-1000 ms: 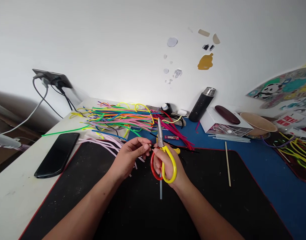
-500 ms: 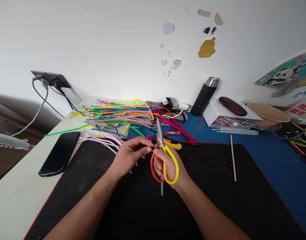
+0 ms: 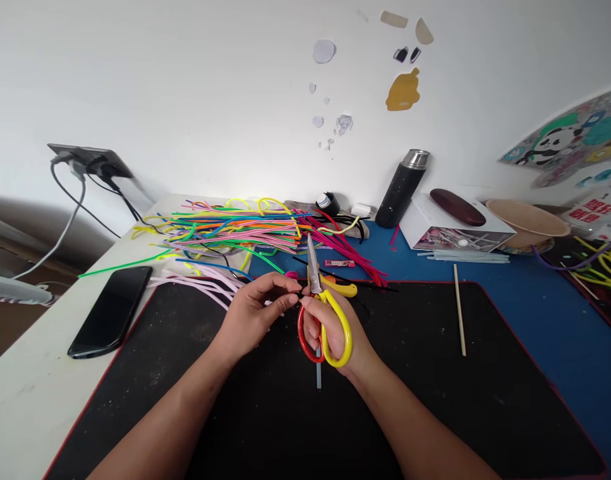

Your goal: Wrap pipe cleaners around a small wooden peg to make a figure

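Observation:
My right hand (image 3: 335, 327) grips a pair of scissors (image 3: 321, 313) with one red and one yellow handle loop, blades closed and pointing away from me. My left hand (image 3: 258, 310) is pinched, its fingertips meeting the right hand's fingertips just left of the scissors' pivot; what it pinches is too small to make out. Both hands hover over a black mat (image 3: 435, 387). Beyond them lies a heap of coloured pipe cleaners (image 3: 235, 230), with pale pink ones (image 3: 195, 283) at the mat's far left corner. A thin pale stick (image 3: 318, 377) lies under the right hand.
A black phone (image 3: 110, 310) lies on the white tabletop at left. Cables run from a wall socket (image 3: 88, 160). A dark flask (image 3: 402, 189), a white box (image 3: 455, 233), a bowl (image 3: 528, 223) and a wooden stick (image 3: 459, 319) lie to the right on blue cloth.
The hands keep the same pinch and grip on the scissors. The view has shifted slightly, so everything sits a little further left in the picture.

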Demonstrator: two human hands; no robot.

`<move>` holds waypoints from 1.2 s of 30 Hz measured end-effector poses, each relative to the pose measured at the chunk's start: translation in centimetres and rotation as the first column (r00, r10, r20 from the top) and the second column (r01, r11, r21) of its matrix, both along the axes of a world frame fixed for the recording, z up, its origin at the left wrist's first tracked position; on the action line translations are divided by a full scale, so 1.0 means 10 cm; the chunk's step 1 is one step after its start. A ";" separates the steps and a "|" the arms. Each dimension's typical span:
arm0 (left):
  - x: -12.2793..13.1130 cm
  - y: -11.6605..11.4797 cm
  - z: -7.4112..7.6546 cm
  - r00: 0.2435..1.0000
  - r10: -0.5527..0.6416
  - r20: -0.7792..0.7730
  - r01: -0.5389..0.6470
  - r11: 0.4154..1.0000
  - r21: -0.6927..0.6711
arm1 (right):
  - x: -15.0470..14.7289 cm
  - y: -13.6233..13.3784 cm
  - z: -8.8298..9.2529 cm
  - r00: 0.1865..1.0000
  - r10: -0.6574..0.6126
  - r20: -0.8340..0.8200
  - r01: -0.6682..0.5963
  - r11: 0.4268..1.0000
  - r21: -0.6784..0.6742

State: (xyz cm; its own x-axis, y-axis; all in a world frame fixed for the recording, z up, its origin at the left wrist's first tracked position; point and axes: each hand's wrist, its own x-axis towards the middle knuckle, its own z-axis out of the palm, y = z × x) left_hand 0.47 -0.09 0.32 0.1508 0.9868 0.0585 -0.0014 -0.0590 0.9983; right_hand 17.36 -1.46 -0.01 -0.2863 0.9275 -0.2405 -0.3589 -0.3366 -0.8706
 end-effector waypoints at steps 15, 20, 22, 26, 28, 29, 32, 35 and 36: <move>-0.02 0.00 -0.01 0.982 -0.011 -0.187 0.067 0.953 0.296 | 0.05 -0.01 0.06 0.999 0.042 -0.006 -0.042 0.999 -0.033; -0.01 -0.01 -0.01 0.977 0.022 -0.214 0.045 0.953 0.299 | 0.05 -0.01 0.04 0.999 0.035 0.000 -0.035 0.999 -0.024; -0.01 0.00 0.00 0.975 0.032 -0.220 0.037 0.953 0.302 | 0.05 -0.01 0.03 0.999 0.033 0.003 -0.033 0.999 -0.020; 0.00 -0.01 0.01 0.970 0.044 -0.240 0.034 0.950 0.311 | 0.04 -0.01 0.01 0.999 0.034 0.007 -0.033 0.999 -0.019; -0.01 -0.01 0.01 0.968 0.039 -0.248 0.037 0.955 0.295 | 0.04 -0.02 0.00 1.000 0.028 0.014 -0.028 0.999 -0.017; -0.01 -0.01 0.01 0.967 0.038 -0.250 0.036 0.958 0.284 | 0.04 -0.02 0.00 1.000 0.025 0.019 -0.025 1.000 -0.016; -0.01 0.00 0.00 0.968 0.031 -0.248 0.039 0.962 0.272 | 0.04 -0.01 0.00 0.999 0.026 0.036 -0.026 1.000 -0.005; -0.02 0.01 -0.02 0.969 0.024 -0.248 0.049 0.958 0.284 | 0.04 -0.01 0.00 0.998 0.025 0.055 -0.025 1.000 0.011; -0.02 0.01 -0.03 0.968 0.024 -0.251 0.050 0.957 0.285 | 0.04 -0.01 0.00 0.998 0.022 0.059 -0.023 1.000 0.014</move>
